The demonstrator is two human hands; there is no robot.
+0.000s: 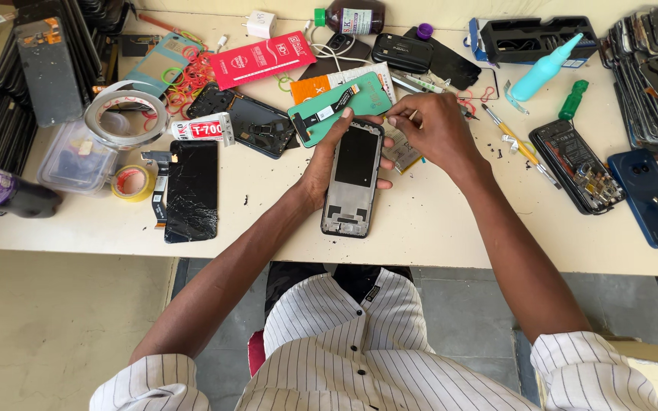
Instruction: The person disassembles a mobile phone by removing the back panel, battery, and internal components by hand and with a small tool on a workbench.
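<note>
The left hand point(321, 164) is wrapped around the phone frame point(352, 179), steadying it flat near the desk's point(436, 228) front edge, while the right hand point(428, 129) pinches at the frame's top corner, fingertips together. A glue tube point(202, 128) lies further left.

Cream worktable point(436, 228) over grey floor point(466, 304)

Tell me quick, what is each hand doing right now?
Left hand: closed around the phone frame, holding it on the table.
Right hand: fingers pinched together at the frame's top edge; what they pinch cannot be told.
</note>
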